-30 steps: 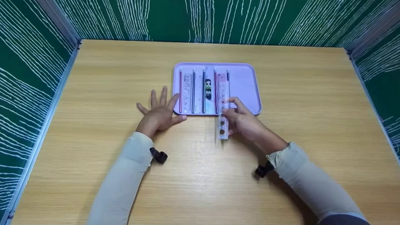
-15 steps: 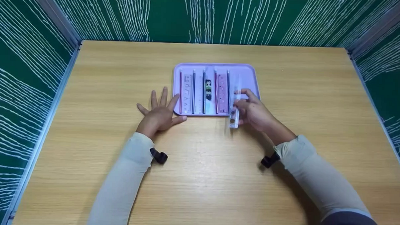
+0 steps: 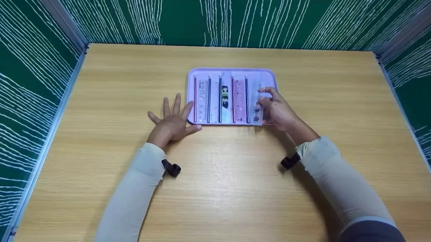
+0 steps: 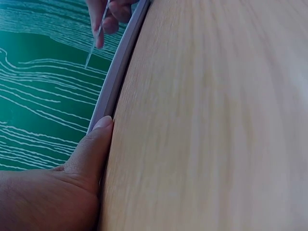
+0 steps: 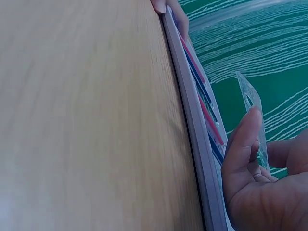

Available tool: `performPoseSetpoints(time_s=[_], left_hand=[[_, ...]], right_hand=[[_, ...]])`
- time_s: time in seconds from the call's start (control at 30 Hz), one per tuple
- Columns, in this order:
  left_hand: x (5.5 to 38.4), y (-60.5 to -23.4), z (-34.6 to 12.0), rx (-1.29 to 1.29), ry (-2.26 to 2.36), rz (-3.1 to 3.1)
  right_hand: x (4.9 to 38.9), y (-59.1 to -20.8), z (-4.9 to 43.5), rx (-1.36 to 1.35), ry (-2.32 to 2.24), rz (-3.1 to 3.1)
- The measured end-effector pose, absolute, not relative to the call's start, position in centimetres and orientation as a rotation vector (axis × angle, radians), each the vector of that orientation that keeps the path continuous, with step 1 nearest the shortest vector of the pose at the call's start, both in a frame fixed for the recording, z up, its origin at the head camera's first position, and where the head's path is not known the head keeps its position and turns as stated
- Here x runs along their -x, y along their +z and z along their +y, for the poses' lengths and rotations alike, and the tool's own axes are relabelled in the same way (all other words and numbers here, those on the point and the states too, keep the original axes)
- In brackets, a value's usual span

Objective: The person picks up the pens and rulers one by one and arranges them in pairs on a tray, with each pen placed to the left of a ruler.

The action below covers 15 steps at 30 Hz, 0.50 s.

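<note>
My right hand (image 3: 279,110) pinches a clear ruler (image 3: 256,116) with round holes between thumb and fingers. In the right wrist view the ruler (image 5: 251,94) stands raised above the purple tray (image 5: 192,125). It lies over the tray's right part in the head view, just right of a dark pencil (image 3: 247,100). My left hand (image 3: 172,125) rests with fingers spread at the tray's lower left corner, its thumb (image 4: 94,144) against the rim. On the tray (image 3: 269,73), pencils alternate with rulers: a red pencil (image 3: 195,98), a clear stencil ruler (image 3: 202,99), a cartoon-printed ruler (image 3: 225,100) and a pink ruler (image 3: 240,100).
The tray sits on a wide wooden table (image 3: 213,192), toward its far side. Green panels (image 3: 183,19) with white wavy lines stand around the table's back and sides. A small black camera is strapped to each wrist.
My right hand has carried the clear ruler right and away from me, from over the pink ruler to past the last dark pencil. My left hand has stayed put.
</note>
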<state>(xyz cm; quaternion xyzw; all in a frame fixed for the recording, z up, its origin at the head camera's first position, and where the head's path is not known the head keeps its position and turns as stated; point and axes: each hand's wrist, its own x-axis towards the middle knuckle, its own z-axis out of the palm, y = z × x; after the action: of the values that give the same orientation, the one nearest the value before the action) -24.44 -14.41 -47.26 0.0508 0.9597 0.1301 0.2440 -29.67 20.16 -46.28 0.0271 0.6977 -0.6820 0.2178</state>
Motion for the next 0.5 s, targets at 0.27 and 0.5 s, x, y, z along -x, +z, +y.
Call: performPoseSetpoints(time_s=[0.27,0.5], left_hand=[[24.4,-47.2,-14.5,-0.142,0.369,2.621],[24.6,-47.3,-14.5,-0.137,0.358,2.605]], right_hand=[[31.1,-46.8,19.9,-0.072,-1.885,1.989],[32.4,-47.6,20.1,-0.108,-1.827,2.051]])
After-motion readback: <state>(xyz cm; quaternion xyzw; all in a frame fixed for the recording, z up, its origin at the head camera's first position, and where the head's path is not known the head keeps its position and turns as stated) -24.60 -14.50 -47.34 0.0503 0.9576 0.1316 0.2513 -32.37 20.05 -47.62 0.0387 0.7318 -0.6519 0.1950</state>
